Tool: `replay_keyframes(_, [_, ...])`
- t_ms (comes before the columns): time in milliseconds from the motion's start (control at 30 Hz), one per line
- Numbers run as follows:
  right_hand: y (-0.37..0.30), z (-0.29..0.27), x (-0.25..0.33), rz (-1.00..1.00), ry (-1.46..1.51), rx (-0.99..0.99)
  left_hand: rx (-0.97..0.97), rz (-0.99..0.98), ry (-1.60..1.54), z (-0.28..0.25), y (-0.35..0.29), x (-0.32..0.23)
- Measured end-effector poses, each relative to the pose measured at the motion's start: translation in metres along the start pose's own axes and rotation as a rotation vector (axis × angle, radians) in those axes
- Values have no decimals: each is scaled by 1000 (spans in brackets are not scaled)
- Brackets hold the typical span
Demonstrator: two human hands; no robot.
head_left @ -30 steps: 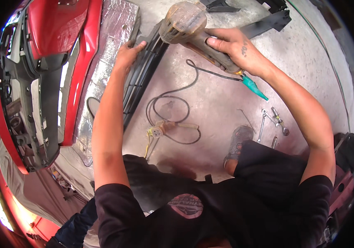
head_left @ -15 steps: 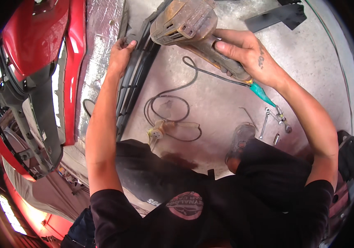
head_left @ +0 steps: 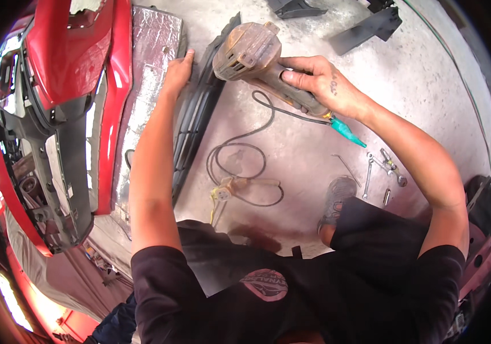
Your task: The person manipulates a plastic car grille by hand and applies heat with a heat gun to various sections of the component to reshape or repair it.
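Observation:
My right hand [head_left: 308, 83] is wrapped around the handle of a worn, dirt-stained corded power tool [head_left: 248, 51] with a pistol grip. Its vented housing faces me, and its working end is hidden. A teal sleeve [head_left: 348, 133] covers the cord end at the handle's base. Below and left of the tool, a long black plastic grille [head_left: 199, 117] with slots stands at a slant. My left hand [head_left: 178, 74] grips its left edge near the upper end, thumb up, the other fingers mostly hidden.
A red and black car bumper [head_left: 114, 103] lies at left beside a silver foil-faced sheet [head_left: 145, 74]. The black cord [head_left: 265, 163] loops over the floor to a yellowish socket [head_left: 221, 194]. Wrenches [head_left: 368, 175] lie by my shoe [head_left: 337, 200]. Black plastic pieces [head_left: 366, 31] sit far right.
The tool and my right hand have shifted left and slightly down in the picture. My left hand sits a little farther right. The view has moved, showing more floor at the top.

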State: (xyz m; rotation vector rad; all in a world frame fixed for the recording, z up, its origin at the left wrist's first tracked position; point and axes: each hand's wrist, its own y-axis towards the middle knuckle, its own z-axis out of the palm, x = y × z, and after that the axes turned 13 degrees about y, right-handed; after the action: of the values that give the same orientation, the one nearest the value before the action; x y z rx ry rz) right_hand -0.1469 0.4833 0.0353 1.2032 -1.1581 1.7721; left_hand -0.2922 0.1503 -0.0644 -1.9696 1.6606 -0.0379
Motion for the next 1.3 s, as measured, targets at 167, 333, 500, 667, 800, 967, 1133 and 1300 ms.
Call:
replay_keyframes(167, [-6, 0, -4, 96, 46, 20, -99, 99, 204, 29, 15, 12])
replay_keyframes(333, [0, -2, -20, 109, 106, 41, -124, 147, 271, 29, 12, 8])
replay_keyframes(500, [9, -6, -20, 186, 107, 86, -110, 84, 249, 32, 13, 14])
replay_keyframes(667, [15, -10, -30, 232, 111, 100, -136, 67, 233, 31, 7, 7])
replay_keyframes(800, [16, -8, -36, 276, 169, 106, -156, 63, 238, 35, 5, 7])
replay_keyframes(967, [23, -4, -38, 239, 142, 138, -165, 156, 235, 37, 9, 10])
replay_keyframes(1133, [18, 3, -38, 258, 210, 112, -187, 168, 227, 43, 11, 19])
replay_keyframes(1300, [18, 1, -35, 180, 60, 79, -192, 134, 279, 37, 7, 8])
